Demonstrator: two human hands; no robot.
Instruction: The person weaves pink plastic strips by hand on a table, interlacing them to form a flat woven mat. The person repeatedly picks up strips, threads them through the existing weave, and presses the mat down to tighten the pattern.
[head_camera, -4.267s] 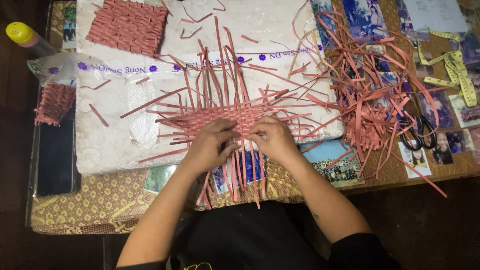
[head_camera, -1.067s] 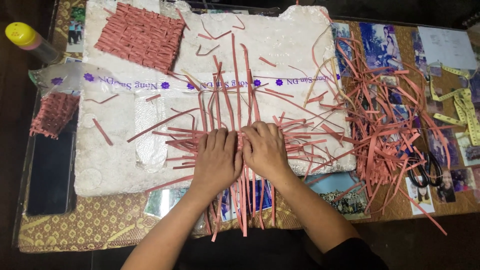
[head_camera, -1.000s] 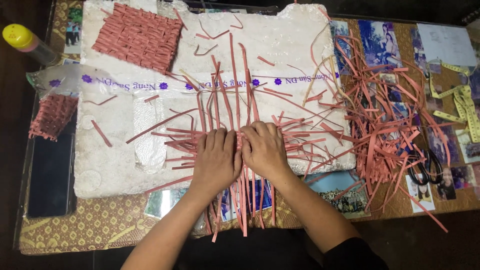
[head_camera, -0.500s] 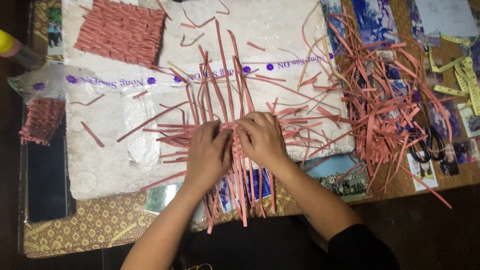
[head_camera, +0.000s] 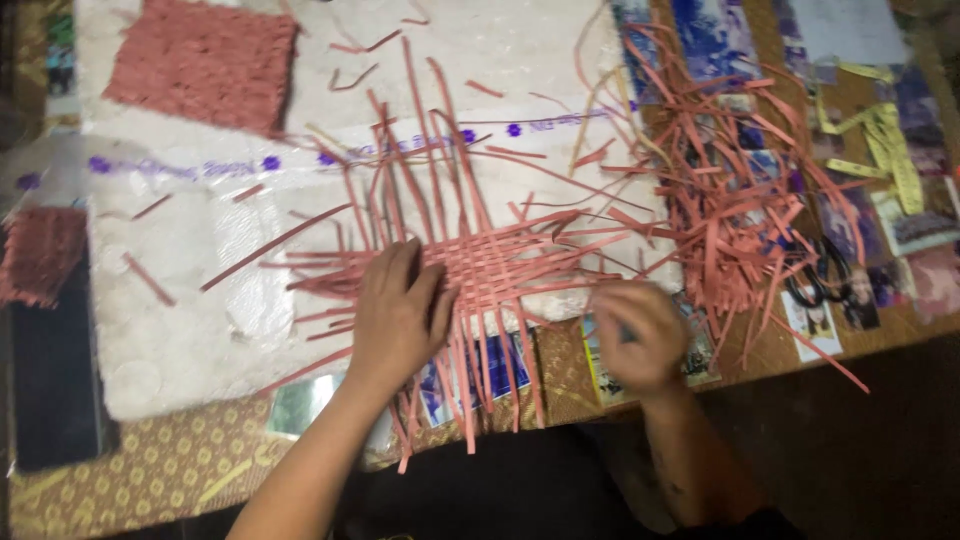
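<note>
A half-woven mat of pink strips (head_camera: 490, 265) lies on a white sheet (head_camera: 200, 310), with loose strip ends fanning out on every side. My left hand (head_camera: 398, 315) rests flat on the mat's left part, fingers spread on the weave. My right hand (head_camera: 638, 335) is off the mat at the table's near edge, blurred, with fingers curled; I cannot tell if it holds a strip.
A heap of loose pink strips (head_camera: 735, 190) lies to the right. A finished woven square (head_camera: 200, 62) sits at the far left, a smaller woven piece (head_camera: 38, 252) at the left edge. Yellow tape (head_camera: 890, 140), scissors (head_camera: 810, 285) and photos (head_camera: 820, 320) lie at the right.
My right hand has left the mat and moved right toward the table's near edge. My left hand stays pressed on the weave. The camera view has shifted closer.
</note>
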